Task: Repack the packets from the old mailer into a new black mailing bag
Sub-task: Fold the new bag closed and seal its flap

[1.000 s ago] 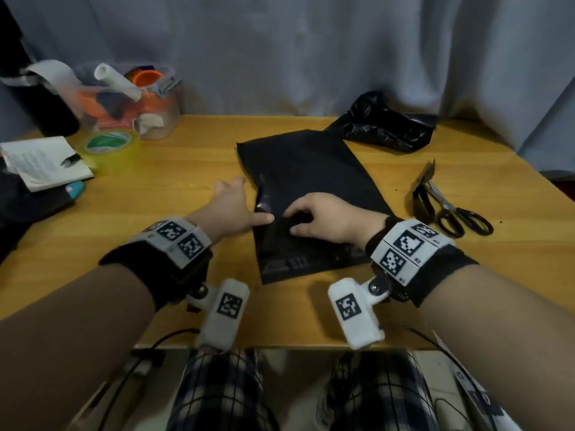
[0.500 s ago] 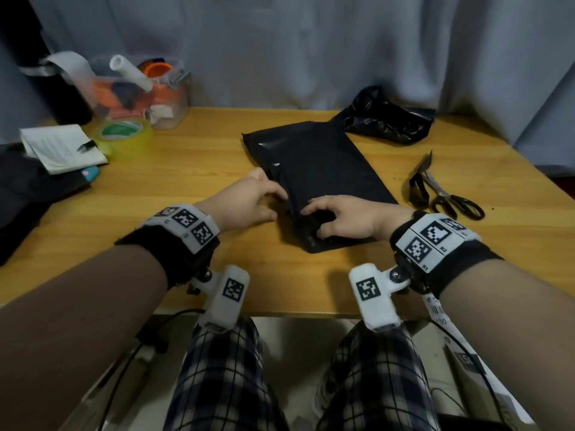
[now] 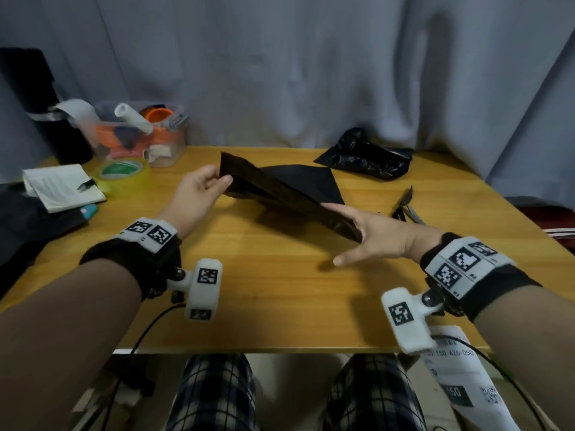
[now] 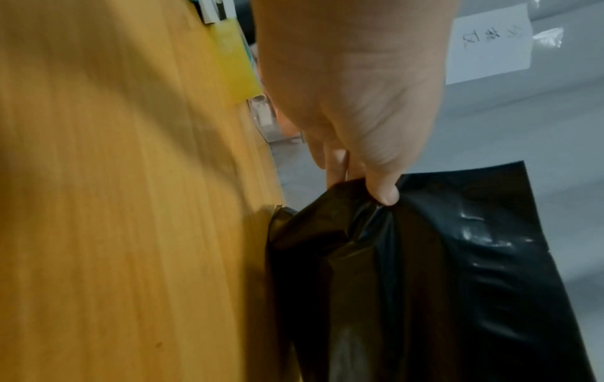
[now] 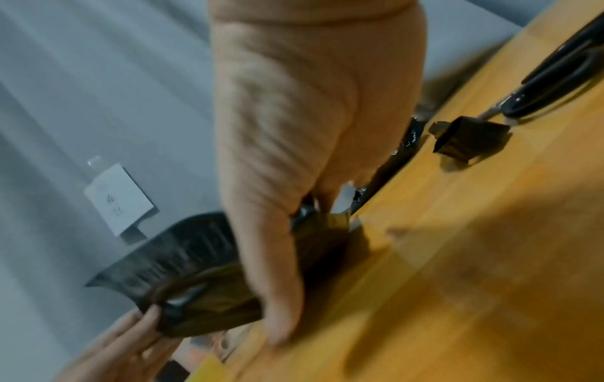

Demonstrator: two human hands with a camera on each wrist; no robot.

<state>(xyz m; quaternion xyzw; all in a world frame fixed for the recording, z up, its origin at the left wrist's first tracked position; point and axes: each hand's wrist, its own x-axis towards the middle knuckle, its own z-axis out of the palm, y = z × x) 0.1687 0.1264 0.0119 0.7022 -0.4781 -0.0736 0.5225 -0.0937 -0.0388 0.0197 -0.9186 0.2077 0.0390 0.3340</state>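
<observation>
The new black mailing bag [image 3: 295,188] is raised off the wooden table [image 3: 280,290], stretched slantwise between both hands. My left hand [image 3: 202,191] pinches its far-left corner between thumb and fingers; the left wrist view shows the thumb [image 4: 382,191] pressed on the bunched plastic [image 4: 457,271]. My right hand [image 3: 373,234] holds the near-right end, fingers along the top, thumb spread below. In the right wrist view the bag [image 5: 183,245] passes between that thumb and the fingers. The crumpled old black mailer [image 3: 367,157] lies at the back right. No packets show.
Scissors [image 3: 404,206] and a cut black strip [image 5: 467,140] lie right of my right hand. At the back left stand a clear box of supplies [image 3: 143,135], a yellow tape roll [image 3: 124,174] and a notebook [image 3: 62,186]. A printed label sheet [image 3: 460,377] hangs below the table's front edge.
The bag lay flat on the table under both hands. It is now lifted and turned, with the left hand moved up and away and the right hand moved out to the right.
</observation>
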